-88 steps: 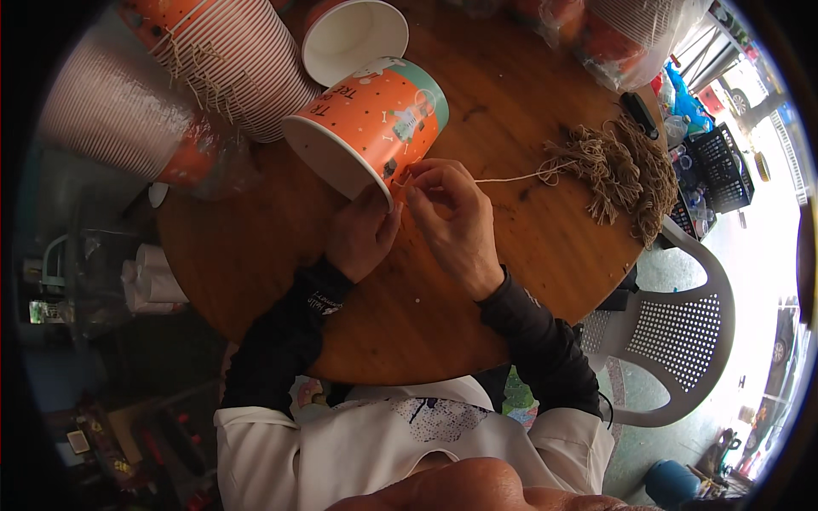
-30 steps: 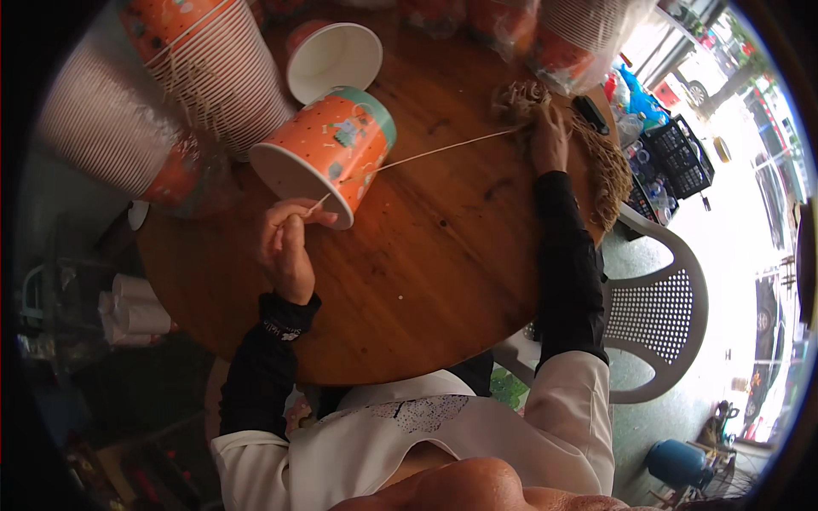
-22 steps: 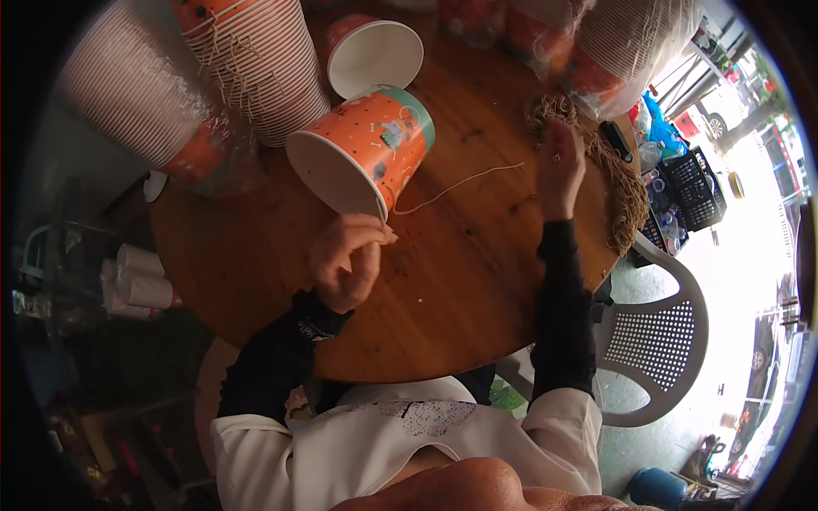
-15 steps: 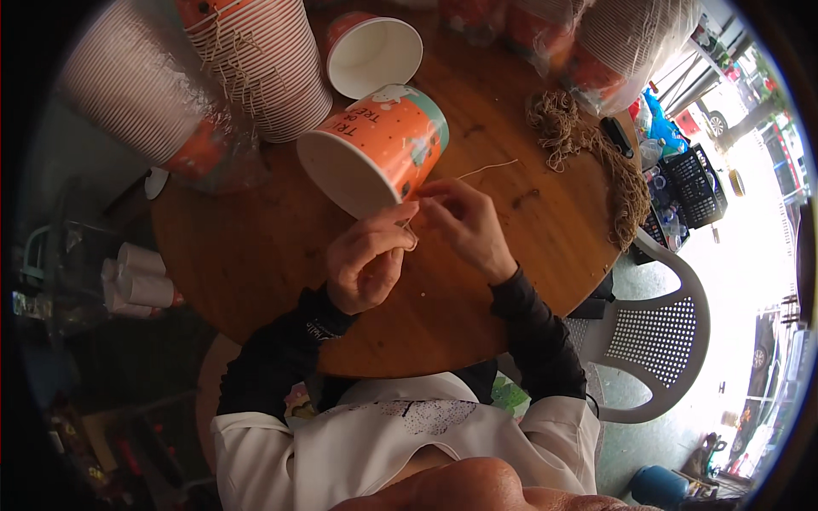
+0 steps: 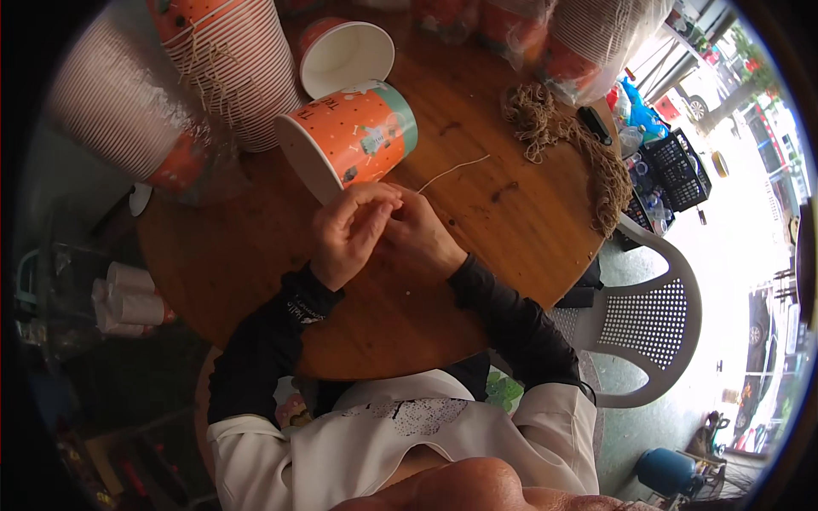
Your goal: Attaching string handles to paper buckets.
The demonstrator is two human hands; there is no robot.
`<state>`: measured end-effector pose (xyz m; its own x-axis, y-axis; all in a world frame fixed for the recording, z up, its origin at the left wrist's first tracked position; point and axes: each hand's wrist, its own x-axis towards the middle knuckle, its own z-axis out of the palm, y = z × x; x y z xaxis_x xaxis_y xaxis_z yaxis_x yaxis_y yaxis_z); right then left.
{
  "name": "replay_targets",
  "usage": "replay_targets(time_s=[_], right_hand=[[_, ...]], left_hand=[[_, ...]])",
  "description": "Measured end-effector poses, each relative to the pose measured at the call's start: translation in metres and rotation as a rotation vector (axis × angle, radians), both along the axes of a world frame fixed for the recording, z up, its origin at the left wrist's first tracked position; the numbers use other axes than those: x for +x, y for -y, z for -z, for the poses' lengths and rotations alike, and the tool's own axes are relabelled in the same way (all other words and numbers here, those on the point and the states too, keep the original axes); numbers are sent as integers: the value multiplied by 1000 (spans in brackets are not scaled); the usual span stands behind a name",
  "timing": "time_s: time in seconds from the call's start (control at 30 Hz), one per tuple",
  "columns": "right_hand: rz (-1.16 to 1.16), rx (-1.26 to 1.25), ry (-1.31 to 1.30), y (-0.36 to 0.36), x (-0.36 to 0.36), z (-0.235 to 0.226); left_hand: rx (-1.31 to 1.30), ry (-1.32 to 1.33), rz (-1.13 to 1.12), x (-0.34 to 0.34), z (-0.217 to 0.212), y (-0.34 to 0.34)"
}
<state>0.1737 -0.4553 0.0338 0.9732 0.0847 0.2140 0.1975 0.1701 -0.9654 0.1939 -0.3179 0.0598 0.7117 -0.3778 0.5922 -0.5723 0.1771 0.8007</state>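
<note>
An orange paper bucket (image 5: 354, 136) with a green band lies on its side on the round wooden table. Right at its near rim, my two hands meet. My left hand (image 5: 348, 234) is closed, its thumb and fingertips pinched together. Touching it, my right hand (image 5: 423, 237) has its fingers bent inward around the same spot. From behind the right hand a thin tan string (image 5: 456, 170) trails over the tabletop. What lies between the fingertips is mostly hidden. Behind the bucket rests a second orange bucket (image 5: 349, 60), its white inside showing.
Tall stacks of nested buckets (image 5: 234, 77) rise at the left, one wrapped in plastic (image 5: 119, 102). A bundle of tan strings (image 5: 579, 145) hangs over the table's right edge beside a dark object (image 5: 594, 125). A grey plastic chair (image 5: 648, 324) stands to the right.
My hands have drawn together, and the string loop seen at my left fingers is now hidden. The whole view has shifted slightly, moving the table and buckets leftward in it.
</note>
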Motion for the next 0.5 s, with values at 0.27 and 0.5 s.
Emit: replay_targets(time_s=[0.27, 0.5], right_hand=[[224, -438, -29, 42, -11, -16], [411, -660, 323, 36, -18, -34]], left_hand=[[11, -129, -162, 37, -3, 10], [208, 91, -291, 34, 5, 10]])
